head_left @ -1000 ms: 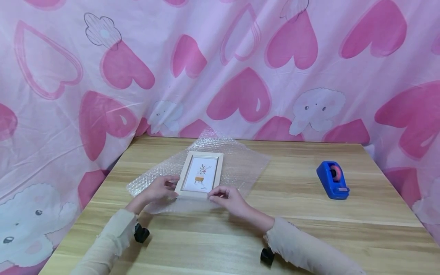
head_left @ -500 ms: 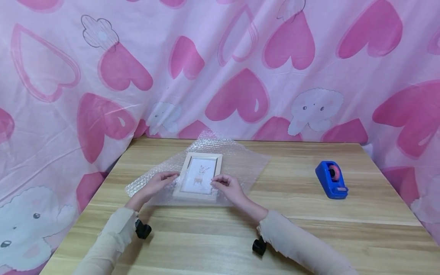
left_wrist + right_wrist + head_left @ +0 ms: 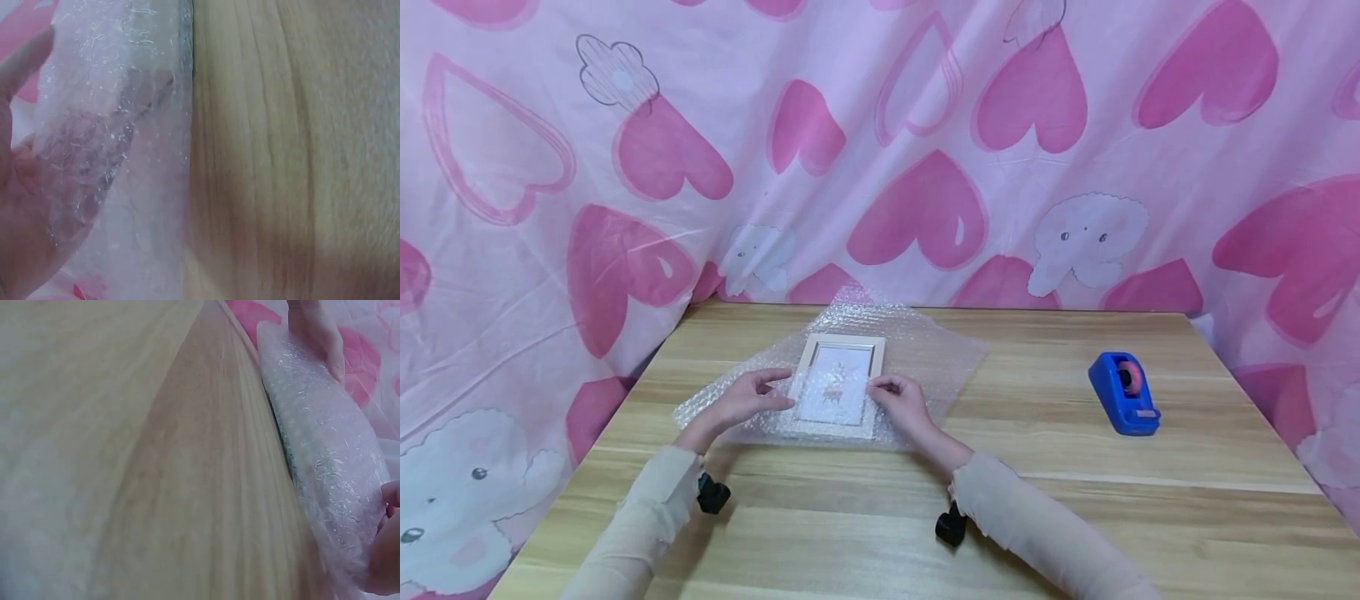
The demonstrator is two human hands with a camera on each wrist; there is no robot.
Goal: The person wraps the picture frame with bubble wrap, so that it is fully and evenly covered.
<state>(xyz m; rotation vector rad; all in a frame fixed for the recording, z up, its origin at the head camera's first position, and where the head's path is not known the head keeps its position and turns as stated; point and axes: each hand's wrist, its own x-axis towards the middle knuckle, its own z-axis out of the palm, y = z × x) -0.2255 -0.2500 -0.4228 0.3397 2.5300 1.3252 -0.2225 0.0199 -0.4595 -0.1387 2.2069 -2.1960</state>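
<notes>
Plenty of bare light wooden table point(image 3: 1015, 517) near and right. Only the blue plastic tape dispenser point(image 3: 1123, 392) sits far right; the pink heart-print curtain point(image 3: 925, 150) walls off the far and left sides.

left hand point(image 3: 747, 400): fingers curled, pinching | right hand point(image 3: 901, 402): fingers curled, pinching

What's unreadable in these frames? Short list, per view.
- Head view: print inside the pale wooden picture frame, its lower part veiled by the clear bubble wrap sheet.
- Head view: label on the blue tape dispenser, too small.
- Left wrist view: left hand cut by the edge, fingers blurred behind wrap.
- Right wrist view: right hand cut by the edge; frame hidden under wrap.
</notes>
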